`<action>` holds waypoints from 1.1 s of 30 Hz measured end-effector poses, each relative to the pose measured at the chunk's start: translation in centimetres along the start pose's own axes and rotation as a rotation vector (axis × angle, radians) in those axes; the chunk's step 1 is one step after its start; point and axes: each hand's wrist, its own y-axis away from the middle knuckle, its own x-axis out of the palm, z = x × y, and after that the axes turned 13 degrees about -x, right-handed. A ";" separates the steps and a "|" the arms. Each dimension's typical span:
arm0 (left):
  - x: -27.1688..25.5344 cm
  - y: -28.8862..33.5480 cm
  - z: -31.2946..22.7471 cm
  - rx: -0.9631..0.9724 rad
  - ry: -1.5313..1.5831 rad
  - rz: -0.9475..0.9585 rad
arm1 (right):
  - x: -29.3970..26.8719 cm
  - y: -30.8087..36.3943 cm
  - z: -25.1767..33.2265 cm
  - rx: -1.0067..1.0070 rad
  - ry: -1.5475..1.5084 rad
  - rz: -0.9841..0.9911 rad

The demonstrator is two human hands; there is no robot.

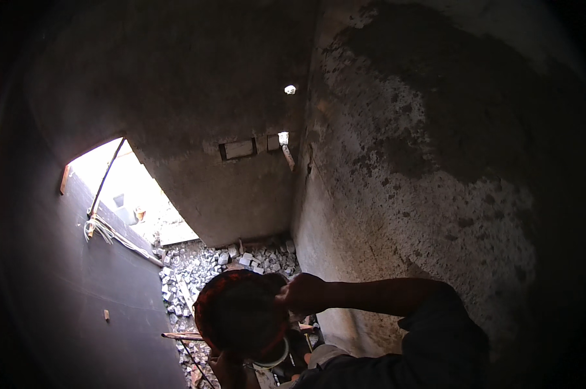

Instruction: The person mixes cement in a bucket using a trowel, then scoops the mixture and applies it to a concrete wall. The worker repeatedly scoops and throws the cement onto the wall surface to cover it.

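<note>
Pan (201,305) with dark contents (244,314), left hand (228,369) holding its rim, right hand (304,295) at right edge, grip indiscernible, pail (286,351) below.

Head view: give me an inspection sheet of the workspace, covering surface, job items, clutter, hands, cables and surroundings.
Surface: grey stone rubble over much of the visible floor.
Job items: round, dark pan with an orange-red rim; round container with a pale rim partly hidden beneath it.
Clutter: thin brown rods left of the pan.
Hands: left hand by the pan's lower edge, right hand at its right edge; too dark to judge grips.
Cables: thin, pale cords bunched near a slim, leaning pole's lower end; type unclear.
Surroundings: rough grey wall with dark patches at right; bright opening at left.
</note>
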 end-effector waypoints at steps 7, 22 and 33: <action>-1.6 -1.1 0.7 -0.037 0.146 0.020 | 0.2 2.7 -0.1 -0.051 -0.105 -0.091; -2.0 3.5 -3.6 0.159 0.269 -0.091 | -21.3 3.1 -22.6 0.201 -0.778 -0.691; -7.0 2.9 -1.0 0.155 -0.108 -0.352 | -37.1 18.8 -29.4 0.854 0.011 -1.259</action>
